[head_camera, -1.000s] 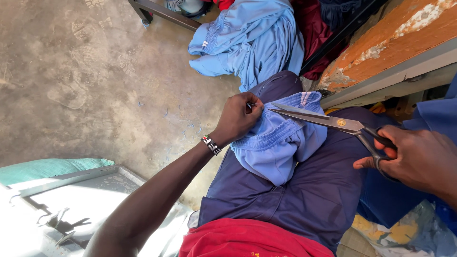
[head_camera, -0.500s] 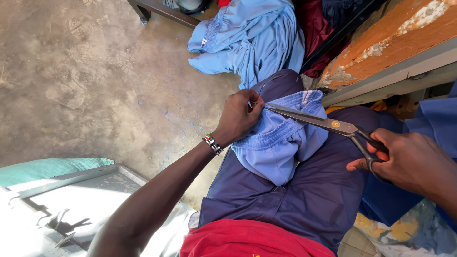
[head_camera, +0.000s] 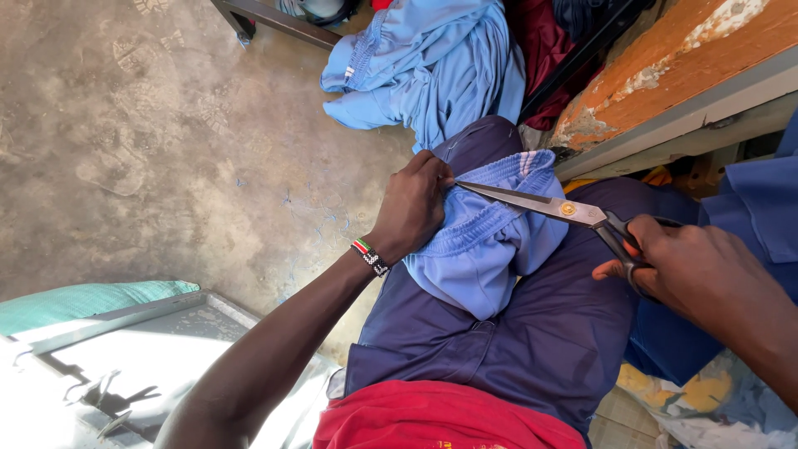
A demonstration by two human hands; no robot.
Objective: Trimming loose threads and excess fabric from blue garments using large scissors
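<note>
Seen from above, a light blue garment (head_camera: 490, 249) lies bunched on the person's lap, over dark blue trousers (head_camera: 532, 333). The left hand (head_camera: 411, 208) pinches its upper edge. The right hand (head_camera: 690, 270), fingers through the handles, holds long scissors (head_camera: 549, 208) nearly closed; the blades point leftward, tips meeting the pinched edge. Beyond, more blue clothing (head_camera: 432, 66) lies on the concrete floor (head_camera: 166, 150).

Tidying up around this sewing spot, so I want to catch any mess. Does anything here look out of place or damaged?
Yes. A heap of light blue garments lies crumpled on the bare concrete floor instead of folded. The orange ledge has chipped, peeling paint. The scissors and the blue cloth on the lap look fine.
</note>
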